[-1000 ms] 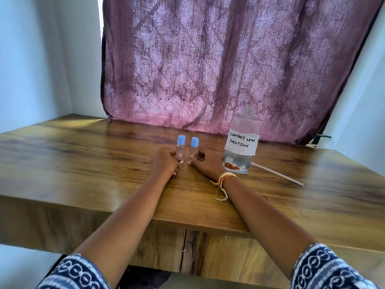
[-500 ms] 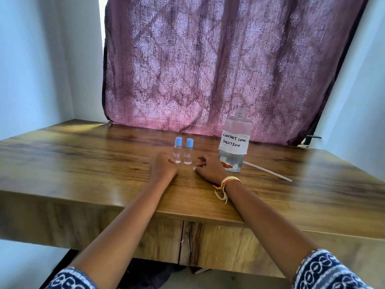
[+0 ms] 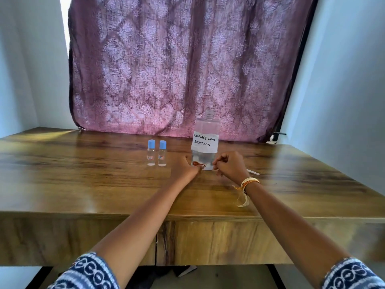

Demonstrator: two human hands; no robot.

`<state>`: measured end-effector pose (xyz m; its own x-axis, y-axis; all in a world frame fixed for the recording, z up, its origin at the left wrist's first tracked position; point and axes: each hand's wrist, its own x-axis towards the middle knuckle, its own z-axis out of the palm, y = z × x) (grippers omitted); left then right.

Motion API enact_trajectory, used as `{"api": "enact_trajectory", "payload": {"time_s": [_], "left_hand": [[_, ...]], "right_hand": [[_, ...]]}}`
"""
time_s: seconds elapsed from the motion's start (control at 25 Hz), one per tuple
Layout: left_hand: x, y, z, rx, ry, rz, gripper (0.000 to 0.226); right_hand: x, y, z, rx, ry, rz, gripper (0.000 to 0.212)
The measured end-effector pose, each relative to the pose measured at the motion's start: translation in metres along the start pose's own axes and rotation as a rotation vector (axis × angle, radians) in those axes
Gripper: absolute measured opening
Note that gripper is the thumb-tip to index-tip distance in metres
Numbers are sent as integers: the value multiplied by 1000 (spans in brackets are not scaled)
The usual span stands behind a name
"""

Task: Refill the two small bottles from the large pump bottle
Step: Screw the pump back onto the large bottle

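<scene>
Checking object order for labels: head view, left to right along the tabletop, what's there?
small bottle on the left → small bottle beside it → left hand → large bottle → right hand → white tube

**Both arms stretched forward, hands drawn close together**

Both forearms reach out from patterned blue-and-white sleeves and converge ahead of the person. The left hand lies low with its back turned up, fingers pointing forward and mostly hidden from here, so their curl is hard to judge. The right hand sits just beside it, a narrow gap between the two, its fingers bent inward into a loose fist. A bundle of yellow and orange threads circles the right wrist, loose ends trailing down.
</scene>
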<state>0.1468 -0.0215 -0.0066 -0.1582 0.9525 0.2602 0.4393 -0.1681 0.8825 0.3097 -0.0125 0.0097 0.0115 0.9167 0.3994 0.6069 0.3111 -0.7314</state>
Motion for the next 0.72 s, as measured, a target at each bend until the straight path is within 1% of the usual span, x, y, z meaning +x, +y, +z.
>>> {"api": "enact_trajectory", "payload": {"time_s": [0.16,0.24,0.28,0.36,0.44,0.48,0.52,0.56,0.64,0.72], "left_hand": [[20,6,14,-157,10,112,74],[34,5,19,-215,-8,156,81],[42,4,21,-244,-25,164,79],[52,2,24,-312,-40,165,65],[60,-7,26,-357,-50,178,55],[62,-10,25,-368,-66,187,51],[64,-12,24,-375,-85,192,46],[67,-13,23,-375,-98,191,43],[73,-15,20,-369,-96,191,45],[76,-14,19,-374,-85,190,49]], "right_hand": [[23,12,-9,-23,-13,61,24],[41,19,-8,-121,1,14,19],[51,22,-7,-179,9,-4,16],[71,27,-5,-258,-10,-19,11],[85,28,0,-361,-98,-30,18],[90,30,3,-380,-153,-15,16],[96,32,7,-384,-213,-4,8],[103,34,10,-386,-268,10,13],[114,38,18,-406,-346,6,24],[122,39,23,-398,-375,-19,27]]}}
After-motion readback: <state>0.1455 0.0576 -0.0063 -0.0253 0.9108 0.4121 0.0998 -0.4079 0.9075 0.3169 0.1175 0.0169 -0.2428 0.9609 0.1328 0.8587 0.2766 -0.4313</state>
